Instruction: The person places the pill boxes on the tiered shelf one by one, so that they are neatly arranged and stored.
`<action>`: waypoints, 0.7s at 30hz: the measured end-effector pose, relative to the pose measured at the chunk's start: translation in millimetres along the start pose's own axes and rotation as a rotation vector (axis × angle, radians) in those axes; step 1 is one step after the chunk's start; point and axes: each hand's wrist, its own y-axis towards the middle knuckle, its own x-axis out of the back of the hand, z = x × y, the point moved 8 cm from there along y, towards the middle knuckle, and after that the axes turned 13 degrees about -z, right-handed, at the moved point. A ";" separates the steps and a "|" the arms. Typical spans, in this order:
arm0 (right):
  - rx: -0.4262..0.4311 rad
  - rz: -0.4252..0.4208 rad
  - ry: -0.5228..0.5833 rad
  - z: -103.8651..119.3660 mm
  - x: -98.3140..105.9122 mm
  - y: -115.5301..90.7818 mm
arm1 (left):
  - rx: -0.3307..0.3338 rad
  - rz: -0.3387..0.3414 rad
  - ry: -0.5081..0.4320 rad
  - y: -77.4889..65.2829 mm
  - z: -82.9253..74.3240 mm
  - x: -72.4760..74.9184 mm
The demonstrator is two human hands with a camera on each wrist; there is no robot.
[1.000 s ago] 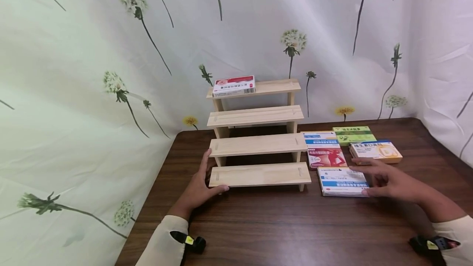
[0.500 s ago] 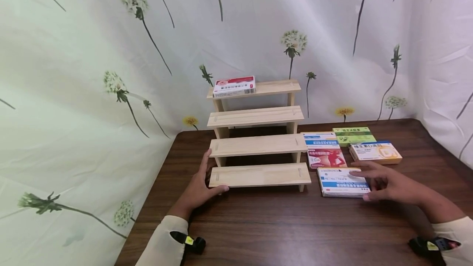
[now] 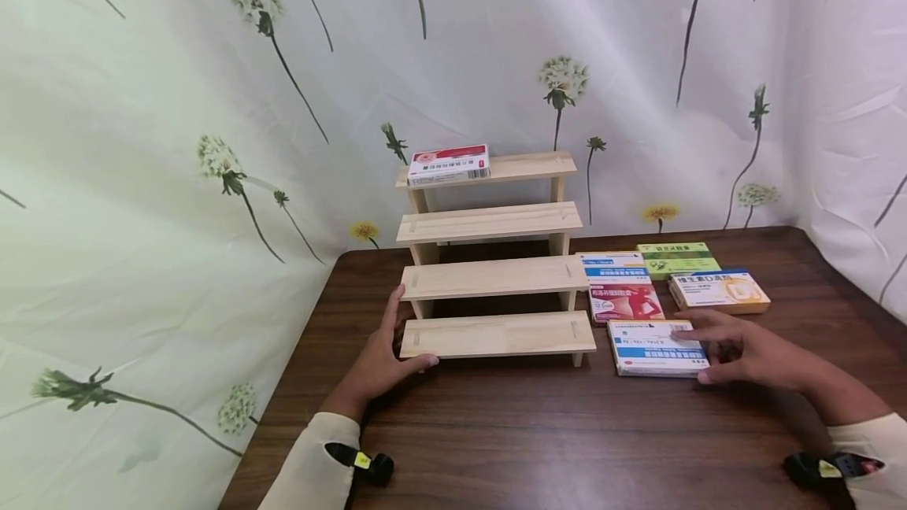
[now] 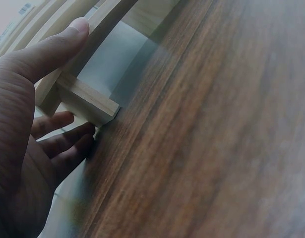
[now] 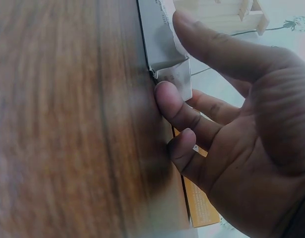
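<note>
Change: over the last second almost nothing; the right fingertips sit a shade nearer the person, and the boxes and rack [image 3: 496, 334] have stayed put.
Meaning: handling of the near box [image 3: 655, 354] seems held at the contact stage, with no lift showing.
Near box: flat on the table [image 3: 524, 439], just right of the rack's lowest board and apart from it.
Right hand [image 3: 754, 346]: right of the rack, at the near box's right end, one finger over the top, thumb by the near corner; whether it truly pinches, I cannot tell.
Left hand [image 3: 375, 364]: holds the rack's left end, thumb at the lowest board's front, other fingers round the side; likely a steadying hold.
Hands: well apart, on opposite sides of the rack.
Top box [image 3: 449, 165]: on the left part of the rack's highest board.
Red box [image 3: 627, 303]: right of the rack, just beyond the near box.
Far box [image 3: 615, 264]: behind the red box, close against the rack's right side.
Green box [image 3: 678, 260]: farther right of the rack, near the table's back.
Orange box [image 3: 719, 291]: rightmost from the rack, in front of the green box.
</note>
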 end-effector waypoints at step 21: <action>-0.054 0.032 -0.082 -8.6 -1.7 1.8 | 0.008 0.002 -0.012 -0.8 0.1 0.3</action>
